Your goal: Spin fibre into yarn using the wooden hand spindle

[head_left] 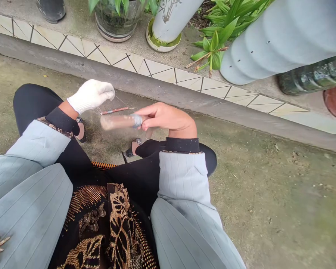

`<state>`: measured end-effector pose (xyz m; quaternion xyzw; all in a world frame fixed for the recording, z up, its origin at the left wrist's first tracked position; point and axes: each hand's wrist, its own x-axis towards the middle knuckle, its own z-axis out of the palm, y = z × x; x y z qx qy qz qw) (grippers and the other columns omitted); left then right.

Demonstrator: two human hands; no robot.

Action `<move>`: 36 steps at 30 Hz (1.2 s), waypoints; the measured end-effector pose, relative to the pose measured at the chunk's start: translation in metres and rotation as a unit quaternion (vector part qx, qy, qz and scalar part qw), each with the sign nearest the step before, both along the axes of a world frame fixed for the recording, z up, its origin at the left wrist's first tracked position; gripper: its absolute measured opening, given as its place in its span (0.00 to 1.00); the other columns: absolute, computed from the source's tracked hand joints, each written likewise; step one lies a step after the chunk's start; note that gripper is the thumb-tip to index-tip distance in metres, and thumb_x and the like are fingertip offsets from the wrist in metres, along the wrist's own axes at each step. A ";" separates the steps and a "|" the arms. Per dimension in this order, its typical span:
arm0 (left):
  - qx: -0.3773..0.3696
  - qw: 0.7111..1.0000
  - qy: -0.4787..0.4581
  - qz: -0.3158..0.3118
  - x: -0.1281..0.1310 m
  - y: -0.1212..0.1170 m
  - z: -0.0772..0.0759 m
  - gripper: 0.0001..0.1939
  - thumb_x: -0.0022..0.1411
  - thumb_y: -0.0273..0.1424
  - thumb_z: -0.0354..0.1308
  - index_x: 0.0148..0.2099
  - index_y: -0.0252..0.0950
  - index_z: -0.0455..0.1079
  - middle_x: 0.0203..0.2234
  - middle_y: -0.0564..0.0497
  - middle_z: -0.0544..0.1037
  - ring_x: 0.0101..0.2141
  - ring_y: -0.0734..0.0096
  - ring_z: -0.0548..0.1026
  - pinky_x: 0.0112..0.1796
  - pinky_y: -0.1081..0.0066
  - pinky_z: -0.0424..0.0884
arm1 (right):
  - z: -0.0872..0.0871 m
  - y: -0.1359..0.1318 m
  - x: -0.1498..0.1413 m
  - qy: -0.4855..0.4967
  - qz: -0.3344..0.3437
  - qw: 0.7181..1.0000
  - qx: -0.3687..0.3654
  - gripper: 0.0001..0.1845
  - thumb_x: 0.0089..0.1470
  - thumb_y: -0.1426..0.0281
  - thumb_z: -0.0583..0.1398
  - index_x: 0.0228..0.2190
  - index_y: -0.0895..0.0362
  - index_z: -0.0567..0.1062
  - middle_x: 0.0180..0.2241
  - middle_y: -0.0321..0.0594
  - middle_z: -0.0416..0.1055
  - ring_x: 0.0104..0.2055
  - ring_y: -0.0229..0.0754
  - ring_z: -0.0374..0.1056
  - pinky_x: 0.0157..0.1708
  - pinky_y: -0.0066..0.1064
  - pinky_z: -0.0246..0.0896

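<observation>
My left hand [92,95] wears a white glove and is closed in a fist; a thin wire or strand seems to trail from it to the right, too fine to name. My right hand [164,116] is bare and grips one end of a brownish, blurred stick-like tool [118,122] that points left, toward the gloved hand. Just beyond the tool a thin reddish rod [114,110] lies on the concrete ground. Both hands hover above my feet in dark sandals [131,150].
I sit low on a concrete floor [268,186]. A tiled kerb [162,71] runs across the back with potted plants [117,18], a white pot [170,18], a large pale ribbed container [280,41] and a dark bottle [313,76] on it.
</observation>
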<state>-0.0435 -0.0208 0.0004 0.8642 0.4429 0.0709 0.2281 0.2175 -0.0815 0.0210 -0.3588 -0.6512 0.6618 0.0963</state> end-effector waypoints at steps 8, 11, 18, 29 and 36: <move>-0.217 0.963 -0.104 -0.117 0.011 -0.016 -0.003 0.13 0.60 0.34 0.51 0.37 0.34 0.76 0.27 0.51 0.76 0.24 0.76 0.69 0.29 0.75 0.62 | -0.021 0.014 0.006 0.008 -0.438 0.891 0.121 0.17 0.58 0.55 0.57 0.27 0.55 0.68 0.28 0.38 0.68 0.24 0.35 0.61 0.25 0.29 0.58; -0.231 0.956 -0.089 -0.158 0.016 -0.020 -0.004 0.14 0.60 0.34 0.51 0.37 0.34 0.76 0.29 0.52 0.78 0.27 0.76 0.71 0.31 0.76 0.63 | -0.037 0.020 0.001 -0.175 -0.391 0.888 0.167 0.18 0.60 0.54 0.54 0.30 0.55 0.71 0.30 0.42 0.70 0.29 0.40 0.65 0.29 0.32 0.61; -0.200 0.962 -0.045 -0.180 0.015 -0.019 -0.005 0.16 0.61 0.35 0.50 0.37 0.34 0.77 0.28 0.53 0.77 0.28 0.76 0.71 0.34 0.76 0.63 | -0.041 0.018 -0.015 -0.474 -0.103 0.847 0.216 0.13 0.56 0.64 0.59 0.38 0.58 0.79 0.36 0.49 0.75 0.38 0.48 0.67 0.34 0.35 0.57; -0.251 0.949 -0.163 -0.095 0.006 -0.015 -0.020 0.17 0.65 0.39 0.50 0.39 0.31 0.73 0.27 0.50 0.76 0.26 0.78 0.67 0.30 0.74 0.63 | -0.004 0.000 0.009 0.043 -0.118 0.992 0.023 0.19 0.46 0.57 0.67 0.35 0.57 0.78 0.27 0.33 0.71 0.26 0.32 0.63 0.27 0.26 0.61; -0.163 0.974 -0.083 -0.132 0.013 -0.009 -0.006 0.15 0.65 0.36 0.49 0.40 0.34 0.74 0.27 0.52 0.76 0.27 0.76 0.70 0.32 0.75 0.63 | -0.004 0.022 0.000 0.081 -0.396 0.911 0.085 0.21 0.54 0.51 0.62 0.27 0.57 0.70 0.26 0.35 0.67 0.24 0.31 0.61 0.23 0.23 0.60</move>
